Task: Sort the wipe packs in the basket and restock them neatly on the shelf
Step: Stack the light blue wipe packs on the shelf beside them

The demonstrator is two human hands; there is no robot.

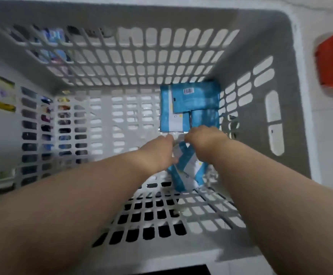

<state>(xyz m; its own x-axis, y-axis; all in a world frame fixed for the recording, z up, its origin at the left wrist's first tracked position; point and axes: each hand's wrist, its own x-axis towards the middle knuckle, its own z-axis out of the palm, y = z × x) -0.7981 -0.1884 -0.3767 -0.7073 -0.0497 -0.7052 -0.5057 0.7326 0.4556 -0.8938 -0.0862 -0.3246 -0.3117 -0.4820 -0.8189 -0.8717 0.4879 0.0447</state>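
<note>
The basket [280,46] was pale grey hard plastic, rectangular with rounded corners. Its 4 walls and its bottom were pierced by rows of rounded oblong slots, and 1 long handle slot showed in the right wall.

1 pack [187,173] stood tilted near the middle of the basket bottom, toward the right. It was a soft, glossy pouch in blue with white bands, slightly crumpled. Its upper end sat between the 2 hands. The left hand [157,153] gripped that end from the left, thumb against the wrapper. The right hand [205,142] curled over it from the right, though its fingers were mostly hidden behind the knuckles. Both forearms were bare.

The flat packs [189,108] lay in the far right corner of the bottom, the same blue and white film, overlapping. At least 2 could be counted. The top one showed a barcode. Blur hid whether a 3rd lay under them.

Outside the basket, 1 red block [332,58] with a smooth face sat on white ground to the right. Blurred coloured goods [4,106] showed through and past the left wall.
</note>
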